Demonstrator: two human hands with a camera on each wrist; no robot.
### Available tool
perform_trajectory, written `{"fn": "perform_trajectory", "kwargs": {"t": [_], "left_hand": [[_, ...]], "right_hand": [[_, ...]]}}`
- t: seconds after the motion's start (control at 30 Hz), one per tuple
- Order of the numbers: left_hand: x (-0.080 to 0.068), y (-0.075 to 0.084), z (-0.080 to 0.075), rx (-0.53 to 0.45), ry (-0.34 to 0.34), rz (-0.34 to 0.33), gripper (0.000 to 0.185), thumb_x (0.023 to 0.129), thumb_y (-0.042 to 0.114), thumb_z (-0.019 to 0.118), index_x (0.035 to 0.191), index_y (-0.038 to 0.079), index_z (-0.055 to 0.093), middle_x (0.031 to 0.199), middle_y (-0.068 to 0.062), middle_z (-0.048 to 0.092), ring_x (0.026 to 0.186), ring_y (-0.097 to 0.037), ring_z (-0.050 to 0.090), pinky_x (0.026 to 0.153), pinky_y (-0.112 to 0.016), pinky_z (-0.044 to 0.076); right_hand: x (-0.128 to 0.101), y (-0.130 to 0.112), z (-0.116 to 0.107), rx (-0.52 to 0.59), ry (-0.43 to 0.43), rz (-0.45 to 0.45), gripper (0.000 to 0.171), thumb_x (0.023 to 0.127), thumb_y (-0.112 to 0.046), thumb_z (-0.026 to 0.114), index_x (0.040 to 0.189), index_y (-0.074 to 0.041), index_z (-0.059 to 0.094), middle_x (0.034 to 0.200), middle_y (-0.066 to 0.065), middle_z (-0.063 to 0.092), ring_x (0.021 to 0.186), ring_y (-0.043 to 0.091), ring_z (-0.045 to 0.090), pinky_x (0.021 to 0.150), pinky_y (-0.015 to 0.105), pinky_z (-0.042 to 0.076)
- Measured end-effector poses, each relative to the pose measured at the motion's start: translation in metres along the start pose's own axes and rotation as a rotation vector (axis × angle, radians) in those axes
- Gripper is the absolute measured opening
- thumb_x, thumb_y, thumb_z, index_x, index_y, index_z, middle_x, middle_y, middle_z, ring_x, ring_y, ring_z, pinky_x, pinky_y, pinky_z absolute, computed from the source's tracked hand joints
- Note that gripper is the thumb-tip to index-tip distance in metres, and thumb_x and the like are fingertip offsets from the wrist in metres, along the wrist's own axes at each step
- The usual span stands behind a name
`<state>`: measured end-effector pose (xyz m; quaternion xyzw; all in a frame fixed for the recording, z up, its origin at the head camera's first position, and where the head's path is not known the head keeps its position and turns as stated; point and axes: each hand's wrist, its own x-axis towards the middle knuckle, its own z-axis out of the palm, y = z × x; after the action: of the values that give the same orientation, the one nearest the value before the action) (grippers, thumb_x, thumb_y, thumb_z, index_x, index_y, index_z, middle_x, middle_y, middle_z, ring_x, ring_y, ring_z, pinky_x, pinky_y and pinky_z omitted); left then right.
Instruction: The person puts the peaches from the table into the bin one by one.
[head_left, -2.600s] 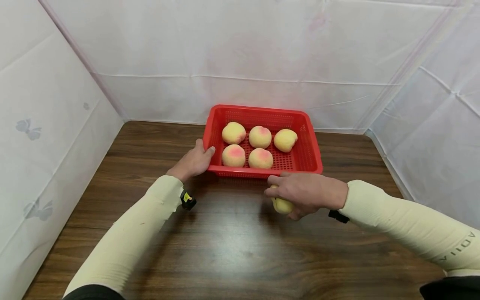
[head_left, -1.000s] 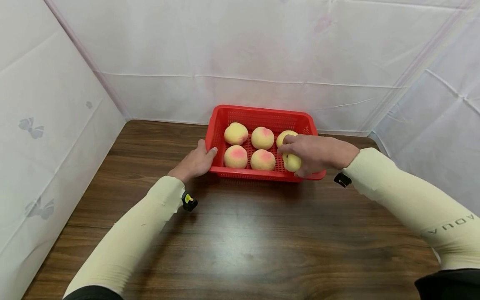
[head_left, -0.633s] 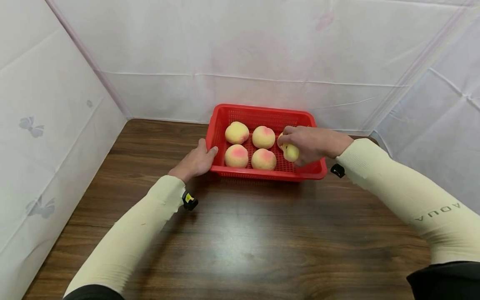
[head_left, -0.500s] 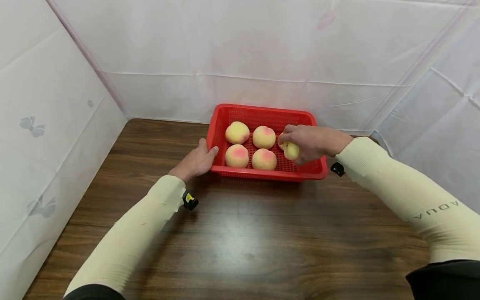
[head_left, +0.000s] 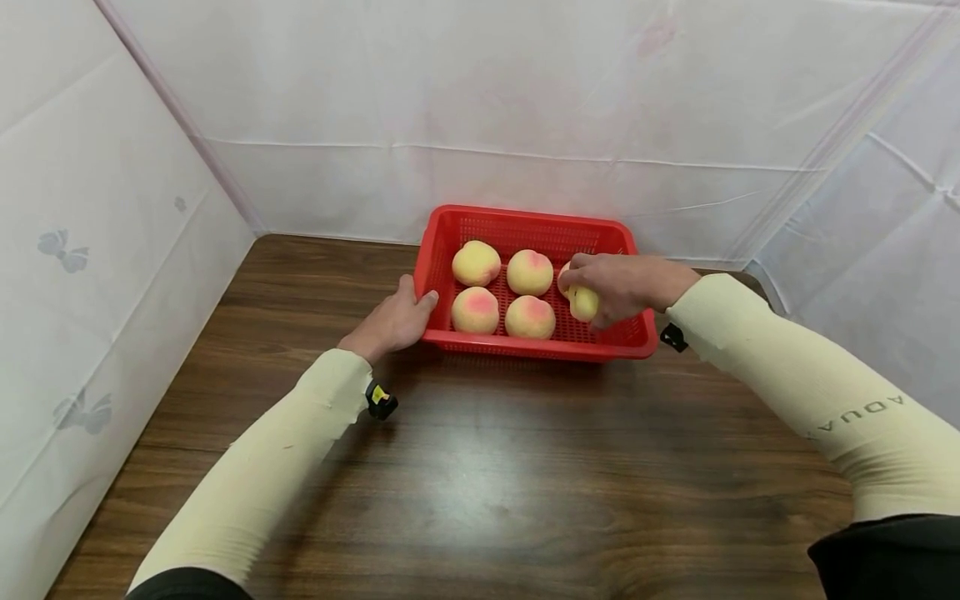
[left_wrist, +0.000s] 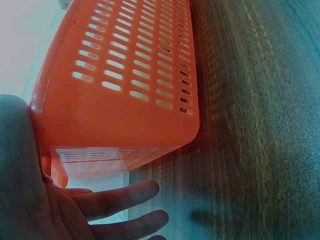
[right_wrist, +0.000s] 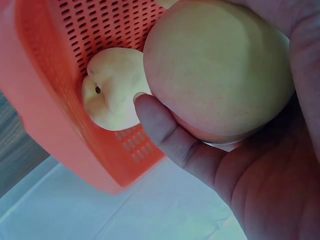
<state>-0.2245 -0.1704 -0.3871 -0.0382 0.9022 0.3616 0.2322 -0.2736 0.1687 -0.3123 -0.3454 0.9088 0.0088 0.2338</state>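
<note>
A red slotted basket (head_left: 540, 352) stands at the back of the wooden table (head_left: 480, 483). Several yellow-pink peaches (head_left: 476, 310) lie in it in two rows. My right hand (head_left: 600, 292) grips another peach (head_left: 583, 303) from above, low over the basket's near right part. In the right wrist view my thumb (right_wrist: 160, 125) and fingers wrap that peach (right_wrist: 220, 70), and a basket peach (right_wrist: 112, 90) lies just behind it. My left hand (head_left: 412, 312) rests against the basket's near left corner, thumb on the rim. In the left wrist view its fingers (left_wrist: 125, 197) lie straight beside the basket wall (left_wrist: 135, 85).
White sheeting (head_left: 480, 108) walls the table at the back and on both sides. The basket sits close to the back sheet. Bare wood (head_left: 465, 500) stretches from the basket to the near edge. A small black and yellow device (head_left: 380, 400) is strapped at my left wrist.
My right hand lifted the peach off the table in front of the basket and carried it over the rim to the near right part. The left hand stayed on the corner.
</note>
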Motion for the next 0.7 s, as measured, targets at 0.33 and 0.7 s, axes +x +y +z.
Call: {"fn": "perform_trajectory", "kwargs": {"t": [0.33,0.7], "left_hand": [[0.0,0.0,0.0,-0.001,-0.007,-0.002,0.054,0.11,0.045,0.039,0.148,0.009,0.024,0.117,-0.015,0.054,0.099,-0.027,0.057,0.08,-0.037,0.047],[0.003,-0.004,0.004,0.021,0.052,0.044,0.047,0.11,0.045,0.037,0.138,0.007,0.032,0.107,-0.015,0.055,0.091,-0.026,0.057,0.078,-0.038,0.045]], "right_hand": [[0.009,0.004,0.011,0.013,-0.041,-0.005,0.066,0.075,-0.019,0.092,0.133,-0.017,0.062,0.136,0.007,0.053,0.117,0.029,0.056,0.091,0.047,0.059],[0.015,0.008,0.022,-0.005,-0.071,-0.005,0.062,0.077,-0.018,0.089,0.132,-0.018,0.06,0.132,0.007,0.052,0.109,0.028,0.059,0.092,0.047,0.058]]}}
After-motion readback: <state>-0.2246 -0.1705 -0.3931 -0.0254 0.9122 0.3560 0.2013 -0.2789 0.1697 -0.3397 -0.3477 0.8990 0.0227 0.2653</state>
